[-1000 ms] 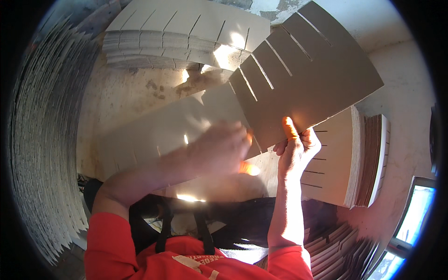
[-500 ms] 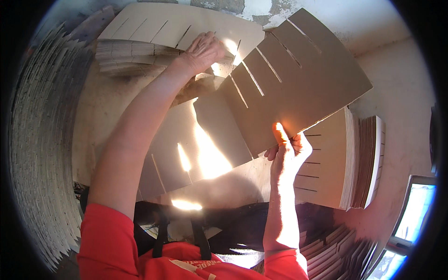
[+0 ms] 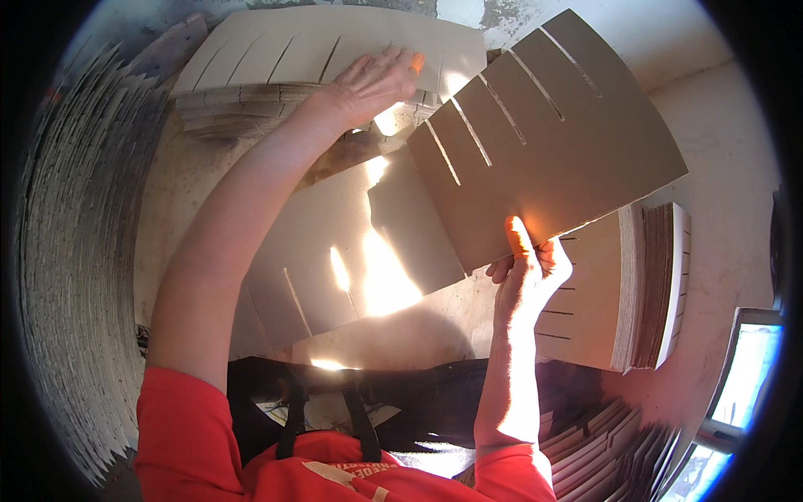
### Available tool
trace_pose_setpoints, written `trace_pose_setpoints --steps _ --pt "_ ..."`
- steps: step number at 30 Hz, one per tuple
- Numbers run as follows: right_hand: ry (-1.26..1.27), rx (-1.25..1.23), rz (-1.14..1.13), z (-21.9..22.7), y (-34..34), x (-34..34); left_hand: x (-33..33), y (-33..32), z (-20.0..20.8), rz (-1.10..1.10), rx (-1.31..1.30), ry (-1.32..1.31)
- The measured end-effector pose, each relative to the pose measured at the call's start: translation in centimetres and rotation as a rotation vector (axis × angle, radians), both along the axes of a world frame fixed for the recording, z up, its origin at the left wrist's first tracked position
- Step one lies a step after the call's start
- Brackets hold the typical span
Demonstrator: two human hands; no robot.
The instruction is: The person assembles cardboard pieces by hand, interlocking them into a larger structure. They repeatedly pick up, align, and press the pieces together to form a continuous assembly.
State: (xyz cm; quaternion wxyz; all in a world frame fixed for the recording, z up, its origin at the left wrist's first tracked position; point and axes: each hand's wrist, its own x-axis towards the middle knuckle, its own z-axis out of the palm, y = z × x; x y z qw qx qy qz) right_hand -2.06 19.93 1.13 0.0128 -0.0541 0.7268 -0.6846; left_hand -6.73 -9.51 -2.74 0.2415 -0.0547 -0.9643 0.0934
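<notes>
My right hand (image 3: pixel 529 263) is closed on the lower edge of a slotted cardboard sheet (image 3: pixel 577 159), thumb on its face and fingers behind. The sheet is tilted up, with a row of narrow slits along its upper left edge. Its lower left edge meets another slotted cardboard piece (image 3: pixel 318 226), striped with sunlight; I cannot tell whether the two are joined. At the far side, my left hand (image 3: pixel 376 84) lies over the top sheet of a slotted cardboard stack (image 3: pixel 251 54), fingers loosely stretched out and nothing visible in them.
A tall pile of cardboard sheets (image 3: pixel 79 259) lines the left side. On the right stands another slotted stack (image 3: pixel 652 289), partly behind my right hand. More cardboard pieces (image 3: pixel 598 443) stand at the lower right, near a bright window (image 3: pixel 749 368). A pale wall rises behind.
My right hand and the held sheet have shifted slightly to the right. My left hand has moved a little right over the far stack, its fingers straightening from a more curled shape.
</notes>
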Motion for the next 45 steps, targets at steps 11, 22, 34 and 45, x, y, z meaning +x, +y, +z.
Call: trace_pose_setpoints --steps 11,22,34,45 --pt "0.051 -0.037 0.021 -0.2 0.5 -0.3 2.4 3.0 -0.9 0.048 -0.100 -0.099" --pt "0.004 -0.018 0.044 0.1 0.3 -0.3 2.3 3.4 -2.1 0.203 -0.170 -0.093" --pt "0.049 -0.021 0.048 0.1 0.1 -0.3 6.0 8.0 -1.0 -0.036 -0.272 -0.050" --pt "0.034 0.013 0.100 -1.5 0.3 -0.3 13.5 15.4 0.9 -0.392 -0.023 -0.208"
